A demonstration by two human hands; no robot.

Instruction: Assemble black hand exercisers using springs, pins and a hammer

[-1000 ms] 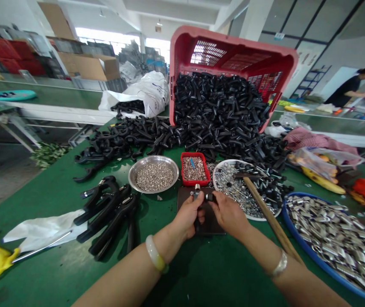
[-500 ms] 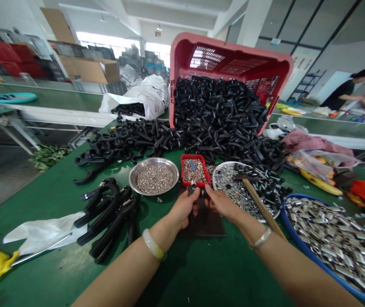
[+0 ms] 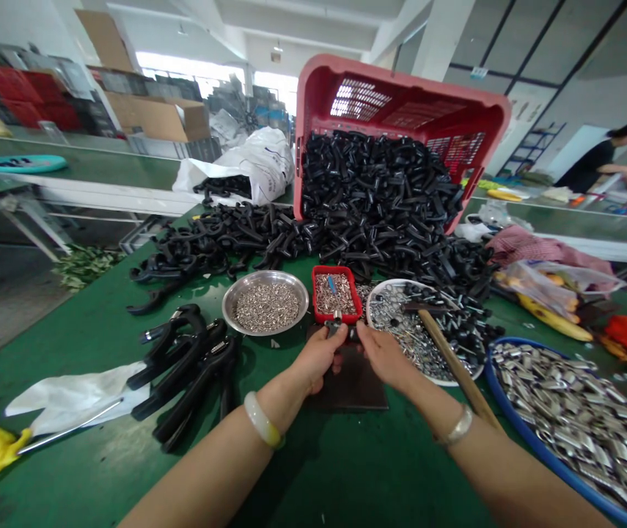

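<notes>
Both my hands meet over the far end of a dark flat plate, just in front of a red tray of small metal rivets. My left hand and my right hand pinch a small black part with a metal piece between them. Much of it is hidden by my fingers. A steel bowl of rivets lies left of my left hand. A white plate of metal pieces and black handles lies right of my right hand, with a wooden-handled hammer across it.
A tipped red basket spills black plastic handles across the green bench. Black clamps lie at left, a blue-rimmed tray of metal pieces at right. A person works at a far bench.
Both hands have moved forward from the plate's middle to its far end, carrying the small black part up close to the red tray. They have barely moved in the last half second.
</notes>
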